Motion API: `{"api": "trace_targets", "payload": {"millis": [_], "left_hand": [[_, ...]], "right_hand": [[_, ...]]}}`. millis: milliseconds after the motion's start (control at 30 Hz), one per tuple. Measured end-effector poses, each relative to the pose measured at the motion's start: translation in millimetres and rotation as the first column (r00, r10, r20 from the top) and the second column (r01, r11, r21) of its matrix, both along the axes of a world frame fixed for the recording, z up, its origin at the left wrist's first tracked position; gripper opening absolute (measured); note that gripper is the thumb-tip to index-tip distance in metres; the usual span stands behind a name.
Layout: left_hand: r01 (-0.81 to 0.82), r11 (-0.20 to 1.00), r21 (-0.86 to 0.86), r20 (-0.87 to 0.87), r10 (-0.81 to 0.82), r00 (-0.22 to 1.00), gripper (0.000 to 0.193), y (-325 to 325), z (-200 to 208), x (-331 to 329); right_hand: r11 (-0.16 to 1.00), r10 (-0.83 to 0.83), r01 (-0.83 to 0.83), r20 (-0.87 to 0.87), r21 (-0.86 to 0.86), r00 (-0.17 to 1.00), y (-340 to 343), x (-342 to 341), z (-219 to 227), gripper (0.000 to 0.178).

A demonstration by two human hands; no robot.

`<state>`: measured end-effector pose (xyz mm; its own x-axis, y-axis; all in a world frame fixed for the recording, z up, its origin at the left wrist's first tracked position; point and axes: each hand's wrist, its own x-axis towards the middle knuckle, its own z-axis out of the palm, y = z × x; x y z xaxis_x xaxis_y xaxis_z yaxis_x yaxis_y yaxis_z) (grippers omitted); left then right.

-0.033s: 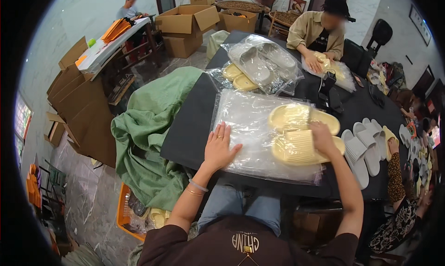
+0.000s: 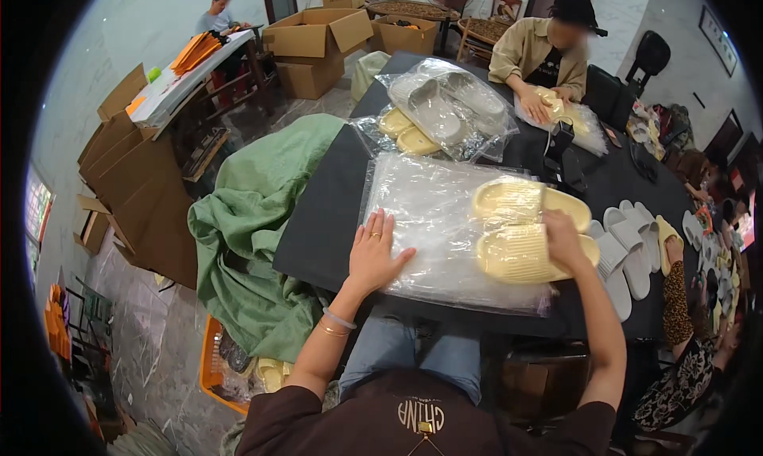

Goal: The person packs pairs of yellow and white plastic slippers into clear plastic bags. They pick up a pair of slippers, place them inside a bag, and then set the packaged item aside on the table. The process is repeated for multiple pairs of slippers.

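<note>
The yellow slippers (image 2: 513, 255), at the right end of the slippery clear bags (image 2: 433, 226) on the tabletop (image 2: 324, 222), look light and springy, best pinched at their inner edges, where the right hand (image 2: 563, 240) grips them while the left hand (image 2: 373, 256) lies flat, fingers spread.

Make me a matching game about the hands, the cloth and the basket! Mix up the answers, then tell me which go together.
Column one:
1. Left hand
2. Right hand
3. Cloth
4. Basket

Column two:
A. Green and crumpled, to the left of the black table
B. Touching the yellow slide sandals
C. Orange, low down near the floor
D. Spread flat on the clear plastic bags

Right pairs: 1-D, 2-B, 3-A, 4-C.
</note>
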<state>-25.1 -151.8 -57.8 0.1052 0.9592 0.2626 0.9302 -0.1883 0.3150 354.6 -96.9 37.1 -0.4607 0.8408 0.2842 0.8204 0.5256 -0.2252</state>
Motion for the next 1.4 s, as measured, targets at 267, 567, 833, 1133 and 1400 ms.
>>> {"api": "trace_targets", "payload": {"millis": [267, 567, 833, 1133, 1400], "left_hand": [[0.066, 0.991, -0.117, -0.102, -0.078, 0.992, 0.099, 4, 17, 6], [0.065, 0.998, -0.012, -0.035, -0.066, 0.997, 0.072, 24, 11, 21], [0.486, 0.865, -0.123, 0.992, 0.091, 0.089, 0.047, -23, -78, -13], [0.043, 0.997, 0.063, -0.204, -0.029, 0.978, 0.051, 24, -21, 15], [-0.063, 0.998, 0.030, -0.034, 0.064, 0.997, 0.056, 23, -11, 24]], "right_hand": [[0.817, -0.431, 0.529, -0.366, 0.231, 0.825, -46, 88, 79, 0.026], [0.946, 0.024, 0.162, -0.556, 0.282, 0.831, -37, -131, 121, 0.021], [0.994, -0.084, 0.109, -0.451, 0.031, 0.889, -14, -280, -19, 0.021], [0.907, -0.398, 0.342, -0.238, -0.244, 0.886, -12, -189, -48, 0.029], [0.796, -0.603, 0.581, -0.149, -0.170, 0.784, 4, -95, -51, 0.035]]}}
